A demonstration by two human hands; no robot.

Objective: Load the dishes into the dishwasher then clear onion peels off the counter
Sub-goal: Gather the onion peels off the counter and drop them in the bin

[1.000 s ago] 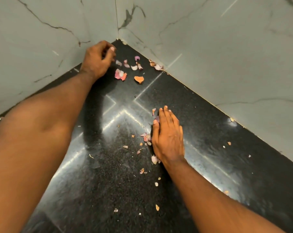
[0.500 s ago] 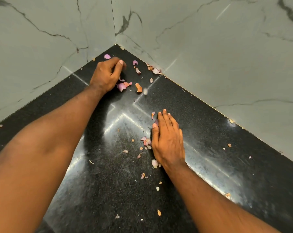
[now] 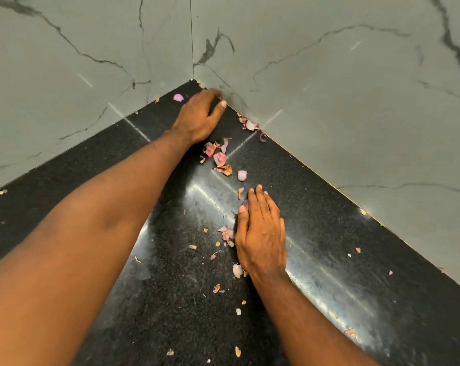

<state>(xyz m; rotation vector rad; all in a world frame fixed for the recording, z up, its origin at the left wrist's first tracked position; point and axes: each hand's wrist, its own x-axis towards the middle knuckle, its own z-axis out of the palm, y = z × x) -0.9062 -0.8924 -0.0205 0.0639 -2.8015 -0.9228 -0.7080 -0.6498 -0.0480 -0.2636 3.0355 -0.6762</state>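
Pink and tan onion peels lie scattered on the black granite counter (image 3: 329, 233). A small pile of peels (image 3: 219, 157) lies just below my left hand (image 3: 199, 116), which reaches into the corner near the right wall, its fingertips blurred and nothing seen held. My right hand (image 3: 260, 233) rests flat on the counter with straight fingers. More peels (image 3: 227, 235) lie against its thumb side. A few peels (image 3: 250, 124) sit along the right wall, and a single pink peel (image 3: 178, 97) lies by the left wall.
Grey marble-patterned walls (image 3: 355, 114) meet in a corner and close the counter at the back and right. Small peel crumbs (image 3: 238, 351) dot the near counter. Others (image 3: 357, 250) lie along the right wall's edge.
My left hand dragged peels out of the corner toward me, left them in a pile, then moved back up toward the right wall. My right hand stayed flat in place.
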